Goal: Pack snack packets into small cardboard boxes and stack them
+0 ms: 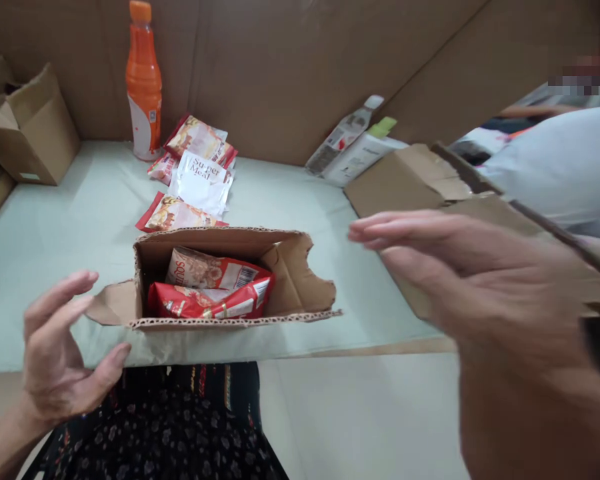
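In front of me an open cardboard box (300,283) stands near the table's front edge, its cut rim facing up. Red snack packets (210,300) lie inside it. To the left of the box is my left hand (65,353), fingers apart and holding nothing, close to the box's side flap. My right hand (450,260) hovers to the right of the box, fingers stretched out together, with nothing in it. Behind the box lie more red-and-cream packets (180,215) and a white packet (203,183) printed "Super Meal".
An orange drink bottle (144,87) stands at the back left. A clear bottle (343,137) and a white tube (363,157) lean at the back right. Cardboard boxes stand at left (45,133) and right (405,180). Another person's light sleeve (555,167) shows beyond the partition.
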Action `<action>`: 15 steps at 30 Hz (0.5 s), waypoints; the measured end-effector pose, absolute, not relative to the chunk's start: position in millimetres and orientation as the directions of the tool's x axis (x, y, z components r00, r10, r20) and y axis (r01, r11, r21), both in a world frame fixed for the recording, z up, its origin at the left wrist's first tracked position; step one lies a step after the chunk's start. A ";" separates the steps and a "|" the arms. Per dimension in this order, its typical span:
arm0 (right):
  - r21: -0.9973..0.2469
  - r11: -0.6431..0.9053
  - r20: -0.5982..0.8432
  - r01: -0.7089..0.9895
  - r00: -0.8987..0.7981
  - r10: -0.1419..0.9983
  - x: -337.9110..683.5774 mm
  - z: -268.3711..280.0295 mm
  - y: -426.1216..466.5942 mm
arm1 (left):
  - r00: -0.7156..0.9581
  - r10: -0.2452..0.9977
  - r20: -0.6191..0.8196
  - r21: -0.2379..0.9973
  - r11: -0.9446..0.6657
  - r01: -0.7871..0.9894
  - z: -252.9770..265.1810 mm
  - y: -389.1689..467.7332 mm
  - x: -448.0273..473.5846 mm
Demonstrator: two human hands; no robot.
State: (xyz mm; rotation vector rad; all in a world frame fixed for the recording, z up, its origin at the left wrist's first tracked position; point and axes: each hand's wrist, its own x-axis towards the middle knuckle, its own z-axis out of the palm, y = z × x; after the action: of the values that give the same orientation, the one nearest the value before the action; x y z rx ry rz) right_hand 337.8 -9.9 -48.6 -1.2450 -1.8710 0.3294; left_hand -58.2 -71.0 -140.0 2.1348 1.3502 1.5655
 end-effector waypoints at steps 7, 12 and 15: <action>-0.865 0.397 0.349 0.307 -0.201 0.915 322.0 -132.2 -19.8 | -0.030 0.905 0.425 0.843 -0.384 0.377 -152.5 -65.2 -41.6; -0.793 0.502 0.453 0.345 -0.218 0.864 323.4 -123.3 -23.1 | -0.094 0.882 0.462 0.850 -0.410 0.332 -147.8 -65.7 -33.3; -0.724 0.580 0.520 0.372 -0.258 0.814 325.9 -115.0 -25.4 | -0.175 0.816 0.551 0.811 -0.474 0.343 -145.7 -73.0 -30.8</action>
State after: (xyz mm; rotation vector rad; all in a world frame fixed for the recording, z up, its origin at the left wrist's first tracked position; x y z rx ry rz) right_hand 325.9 -25.4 -115.0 -0.9621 -1.8574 0.5820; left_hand -30.8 -73.0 -145.7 1.7133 1.3266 1.6875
